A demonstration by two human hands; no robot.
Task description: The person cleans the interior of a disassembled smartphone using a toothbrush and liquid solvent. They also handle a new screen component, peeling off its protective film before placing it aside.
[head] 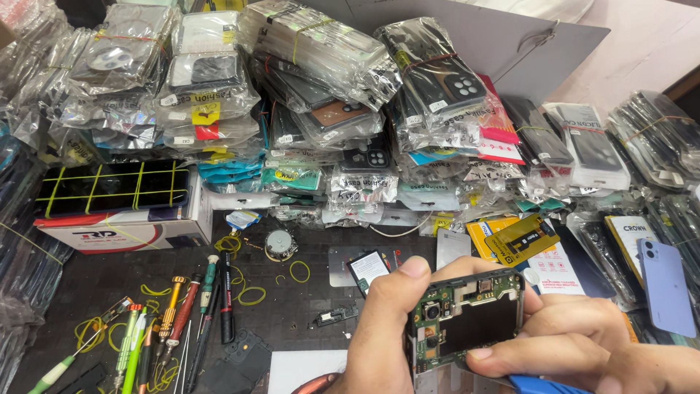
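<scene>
I have the opened phone (467, 321) between both hands at the bottom of the view, low over the tabletop (306, 299), its bare circuit board and camera modules facing up at me. Its long axis runs roughly up and down in the picture, tilted slightly, with the camera end toward the top left and the lower end dropping out of view past the bottom edge.

My left hand (383, 332) comes up from below on the phone's left side, the thumb laid along that long edge with its tip near the top corner; this grip is closed on the phone's body. My right hand (569, 335) reaches in from the right, across the short axis, with the fingers curled against the right edge and one fingertip lying over the lower part of the board. It also pinches a blue tool (543, 384) (only a sliver shows at the bottom, so I cannot tell its kind), which sits just below the phone's right side.

So the right hand is the one nearer the exposed board, and the left serves as the clamp.
</scene>
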